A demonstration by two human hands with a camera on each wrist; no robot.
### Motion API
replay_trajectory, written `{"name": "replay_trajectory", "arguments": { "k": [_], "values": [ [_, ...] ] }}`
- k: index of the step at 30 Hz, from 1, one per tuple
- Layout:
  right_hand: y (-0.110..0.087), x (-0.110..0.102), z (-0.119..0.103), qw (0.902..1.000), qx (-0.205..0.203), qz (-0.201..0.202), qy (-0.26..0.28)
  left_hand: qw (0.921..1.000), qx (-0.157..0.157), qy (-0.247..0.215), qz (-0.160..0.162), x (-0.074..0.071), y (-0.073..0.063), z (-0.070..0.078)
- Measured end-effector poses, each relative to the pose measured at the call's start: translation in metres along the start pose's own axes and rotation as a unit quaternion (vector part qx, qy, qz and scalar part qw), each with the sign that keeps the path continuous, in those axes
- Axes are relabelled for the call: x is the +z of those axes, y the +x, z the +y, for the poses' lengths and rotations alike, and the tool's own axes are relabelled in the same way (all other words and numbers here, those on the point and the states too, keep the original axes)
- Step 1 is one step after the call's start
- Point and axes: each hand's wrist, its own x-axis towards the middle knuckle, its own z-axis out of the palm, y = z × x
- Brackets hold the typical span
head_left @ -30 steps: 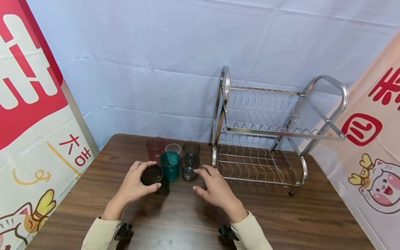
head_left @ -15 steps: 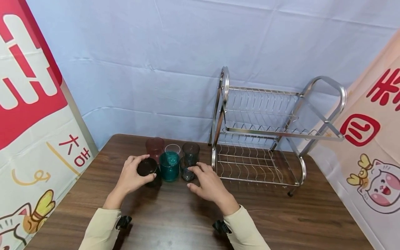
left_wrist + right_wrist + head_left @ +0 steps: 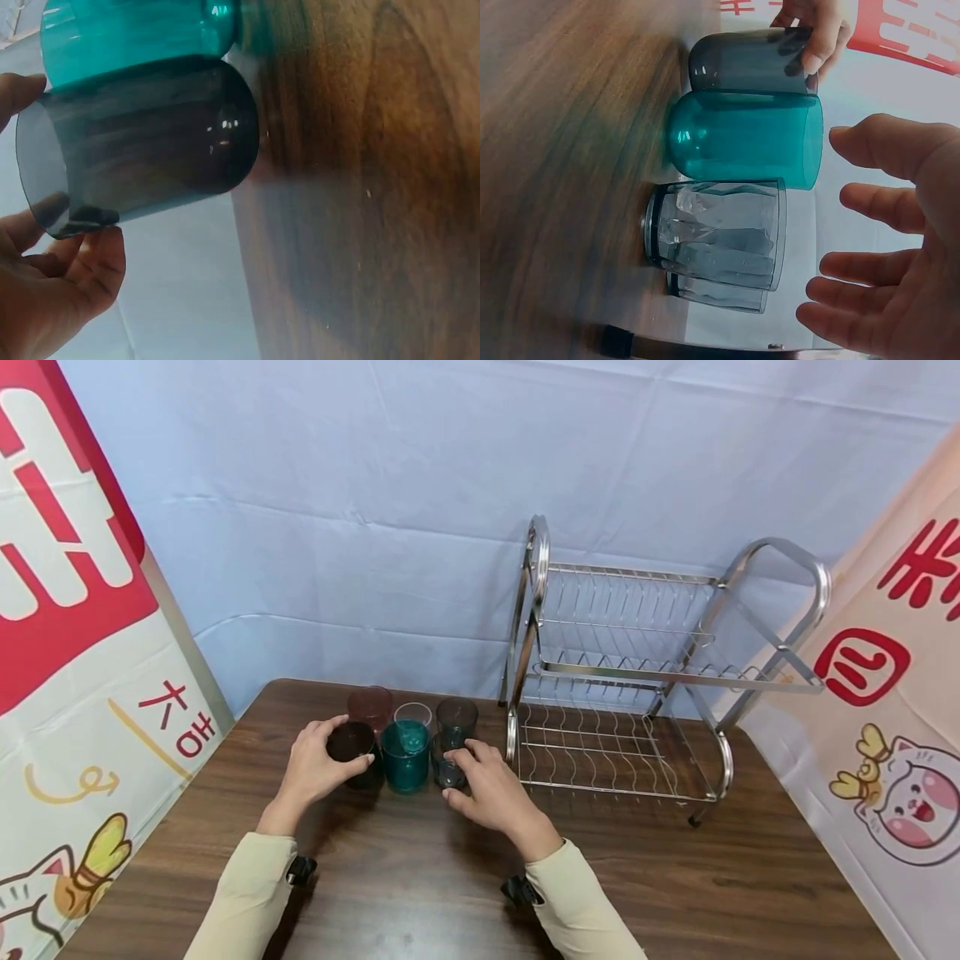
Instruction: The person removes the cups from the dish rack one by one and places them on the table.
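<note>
My left hand pinches a dark grey see-through cup near its rim, thumb on one side and fingers on the other. The cup stands upright right beside a teal cup. My right hand has its fingers spread, just in front of a clear greyish glass with wavy sides. In the right wrist view a gap shows between those fingertips and the glass's rim. Behind these stand a red cup, a clear cup and another grey glass.
A two-tier metal dish rack stands on the wooden table to the right of the cups. Pale blue cloth hangs behind the table. Printed banners flank both sides.
My left hand has moved the dark cup left and back, into line beside the teal cup. My right hand has shifted left, closer to the front grey glass.
</note>
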Motion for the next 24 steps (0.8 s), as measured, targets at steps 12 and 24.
{"name": "replay_trajectory", "arguments": {
  "k": [12,24],
  "values": [
    [0.009,0.005,-0.003,0.9998,0.008,-0.016,-0.011,0.9995,-0.009,-0.027,0.012,0.013,0.004,-0.002],
    [0.001,0.002,-0.010,0.9995,0.018,-0.026,-0.003,0.9987,-0.047,-0.016,-0.013,0.008,-0.009,0.003]
  ]
}}
